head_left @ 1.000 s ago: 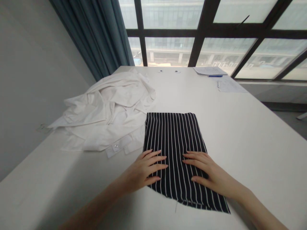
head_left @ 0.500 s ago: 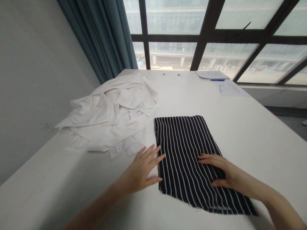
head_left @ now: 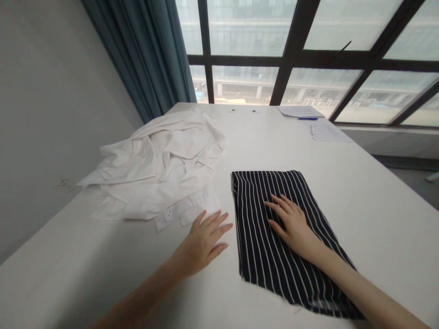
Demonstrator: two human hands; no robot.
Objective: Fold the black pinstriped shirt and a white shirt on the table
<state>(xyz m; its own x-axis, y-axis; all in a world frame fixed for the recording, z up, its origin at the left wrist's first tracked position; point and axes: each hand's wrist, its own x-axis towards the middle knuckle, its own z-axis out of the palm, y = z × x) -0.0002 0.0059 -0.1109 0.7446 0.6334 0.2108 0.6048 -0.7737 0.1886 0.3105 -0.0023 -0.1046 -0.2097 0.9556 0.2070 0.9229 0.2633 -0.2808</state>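
A folded black cloth with white stripes (head_left: 260, 246) lies flat on the white table (head_left: 274, 146). My right hand (head_left: 291, 224) rests on the upper middle of this cloth, fingers spread and pointing up and left. Just left of the cloth's edge is my left hand (head_left: 202, 240), its fingers spread and holding nothing; a narrow gap separates it from the stripes. Close beyond the left fingertips lies the cuff end of a crumpled white shirt (head_left: 164, 160).
Papers (head_left: 300, 111) with a blue pen (head_left: 307, 119) lie at the table's far right, and another sheet (head_left: 331, 132) is nearer. A blue curtain (head_left: 147, 55) and a grey wall (head_left: 51, 91) border the left. Windows stand behind the table.
The striped cloth has shifted slightly right, away from my left hand. My right hand has moved up and left across it. My left hand has barely moved.
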